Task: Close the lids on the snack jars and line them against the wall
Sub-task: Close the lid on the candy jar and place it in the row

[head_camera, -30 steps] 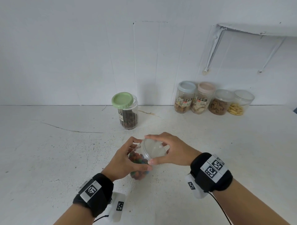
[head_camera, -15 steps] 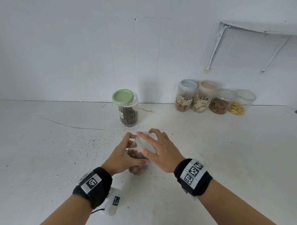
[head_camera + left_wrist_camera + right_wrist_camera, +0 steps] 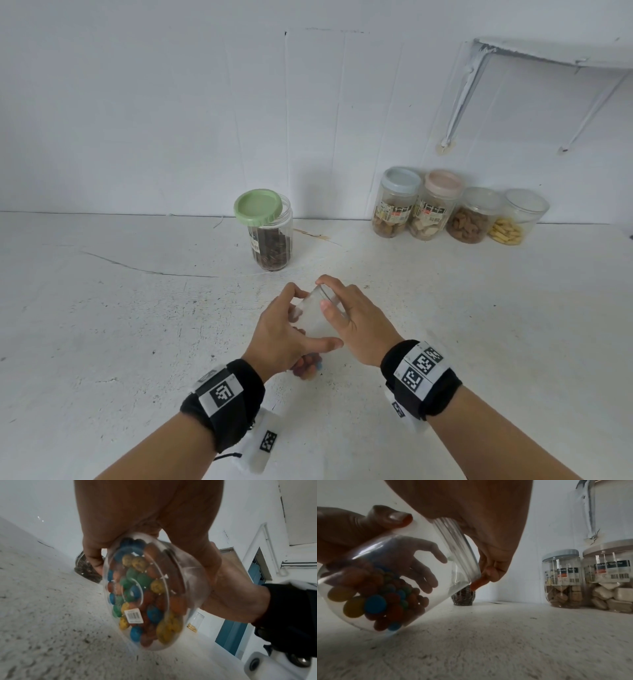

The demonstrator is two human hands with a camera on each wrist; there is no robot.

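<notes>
Barcode sticker (image 3: 134,615) under candy jar (image 3: 150,595), "Sealed Box" label (image 3: 568,570) on blue-lidded jar (image 3: 562,580)

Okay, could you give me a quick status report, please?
Left hand grips candy jar, tilted off counter. Right hand holds clear lid on its mouth. Green-lid jar unsealed, short of wall. Nothing in the way.

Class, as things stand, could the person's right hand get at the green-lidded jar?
Probably not yet: the right hand grips the clear lid on the candy jar. The green-lidded jar stands unobstructed beyond.
</notes>
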